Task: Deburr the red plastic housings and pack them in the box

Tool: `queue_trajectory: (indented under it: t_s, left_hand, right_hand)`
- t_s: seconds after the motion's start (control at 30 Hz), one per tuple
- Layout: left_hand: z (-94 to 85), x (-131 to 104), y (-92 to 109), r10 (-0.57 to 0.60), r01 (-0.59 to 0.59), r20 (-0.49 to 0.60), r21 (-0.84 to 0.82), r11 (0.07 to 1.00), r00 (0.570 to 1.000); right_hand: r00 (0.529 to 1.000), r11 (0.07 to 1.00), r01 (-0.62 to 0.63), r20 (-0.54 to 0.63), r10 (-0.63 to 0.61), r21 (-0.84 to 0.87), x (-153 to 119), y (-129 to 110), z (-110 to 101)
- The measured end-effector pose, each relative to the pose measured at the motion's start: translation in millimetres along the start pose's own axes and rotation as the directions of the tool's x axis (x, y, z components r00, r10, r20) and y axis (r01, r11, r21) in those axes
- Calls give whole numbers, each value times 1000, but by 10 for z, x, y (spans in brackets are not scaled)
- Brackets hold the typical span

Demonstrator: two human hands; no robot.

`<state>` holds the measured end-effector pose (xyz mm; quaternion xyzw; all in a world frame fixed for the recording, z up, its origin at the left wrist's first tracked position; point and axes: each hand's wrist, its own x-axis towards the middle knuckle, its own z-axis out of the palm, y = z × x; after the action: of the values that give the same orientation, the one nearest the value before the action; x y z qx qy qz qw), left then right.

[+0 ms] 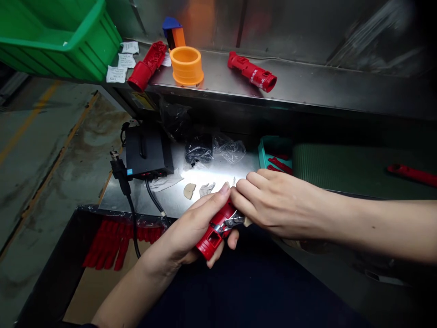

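A red plastic tubular housing (209, 243) with a square opening near its end lies tilted in my left hand (196, 223). My left thumb rests along its top, and the other fingers wrap under it. My right hand (259, 200) is closed around a small pair of pliers (234, 222). Their metal jaws touch the side of the housing, close to the square opening. Most of the handles are hidden by my right fingers. Thin pale points stick up beside my right fingertips, too small to name.
Behind the hands are a black box-shaped device (146, 150) with cables, plastic bags (228, 148) and a teal bin (262, 155). The metal shelf (324, 86) bears red housings (252, 73), an orange ring (186, 68) and a green crate (85, 50). Red parts fill a box (44, 273) lower left.
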<state>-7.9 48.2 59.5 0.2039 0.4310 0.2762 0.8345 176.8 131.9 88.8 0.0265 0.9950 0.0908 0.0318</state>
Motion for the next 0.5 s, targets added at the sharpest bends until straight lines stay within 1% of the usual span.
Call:
queue_trajectory:
  t_s: [0.3, 0.5]
  left_hand:
    - [-13, 9, -13, 10, -10, -4, 4, 1000, 1000]
    - [-6, 50, -28, -4, 4, -34, -4, 1000, 999]
  right_hand:
    - [1000, 1000, 0, -18, 0, -2, 1, 13, 31]
    - [1000, 998, 5, -3, -6, -57, 3, 6, 43]
